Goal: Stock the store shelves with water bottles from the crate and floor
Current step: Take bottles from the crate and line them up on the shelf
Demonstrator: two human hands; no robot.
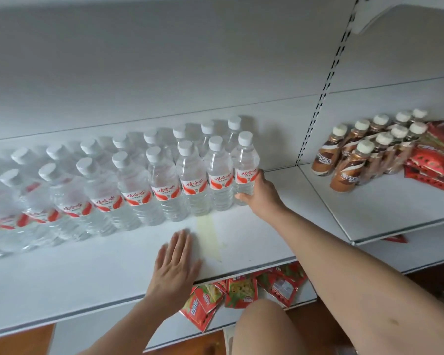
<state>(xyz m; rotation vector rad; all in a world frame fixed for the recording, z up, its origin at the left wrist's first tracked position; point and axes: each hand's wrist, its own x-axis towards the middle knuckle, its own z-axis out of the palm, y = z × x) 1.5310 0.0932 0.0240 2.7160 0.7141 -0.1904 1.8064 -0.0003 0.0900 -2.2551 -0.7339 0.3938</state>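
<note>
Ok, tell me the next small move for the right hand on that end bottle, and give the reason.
Probably let go and draw back. The right hand has its grip low on the end bottle, which stands upright on the shelf, in line with the front row. The left hand lies flat and empty.

Head view, close above shelf [241, 242]

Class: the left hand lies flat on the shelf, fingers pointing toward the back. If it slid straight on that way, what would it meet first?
Probably the front row of water bottles, just past the yellowish stain beside the left hand.
</note>
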